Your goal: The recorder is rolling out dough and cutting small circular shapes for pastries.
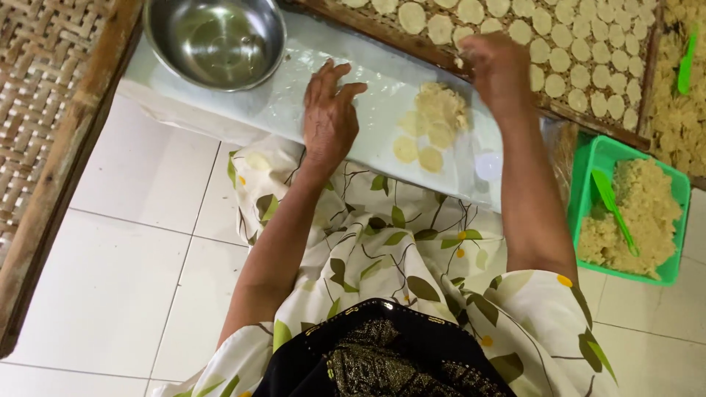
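Pale dough discs [429, 140] on our plastic-covered bench [279, 103] look soft, thin, tearable; we'd lift them by the edges. Our left hand [329, 117] rests flat, released; right hand [498, 70] pinches something, unclear what

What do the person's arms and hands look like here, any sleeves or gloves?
Both hands bare: left hand, right hand. No gloves, rings or watch visible. Forearms bare up to short loose sleeves of cream cloth printed with green leaves, thin dark stems and small yellow dots. A black cloth with a gold pattern sits at the bottom edge.
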